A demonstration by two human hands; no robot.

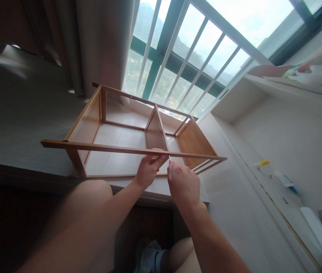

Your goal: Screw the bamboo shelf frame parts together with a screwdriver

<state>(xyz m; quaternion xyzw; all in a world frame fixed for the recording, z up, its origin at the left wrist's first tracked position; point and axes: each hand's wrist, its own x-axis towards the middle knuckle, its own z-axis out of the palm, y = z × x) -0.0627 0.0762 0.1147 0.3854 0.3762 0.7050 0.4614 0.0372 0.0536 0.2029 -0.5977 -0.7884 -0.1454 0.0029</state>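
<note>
Two bare hands work at a brown wooden open-framed rack (115,150), which rests on a pale tiled window ledge (108,135) in front of a window with white bars (178,60). The left hand (149,167) is closed around the rack's near long rail, beside the brown rectangular middle panel (155,131). The right hand (183,180) pinches a thin shiny metal tool (169,157), whose upper end meets the rail just where that panel joins it; whether it sits in a screw is too small to tell.

The rack opens into two bays, the wider one left of the panel, the narrower one right. Its near rail juts past both end panels: the left tip reaches out well apart from the hands, the right tip lies near the white side of a shelf unit (220,151). Below, the ledge's front edge passes behind both forearms, and the left knee (95,189) comes up near it.
</note>
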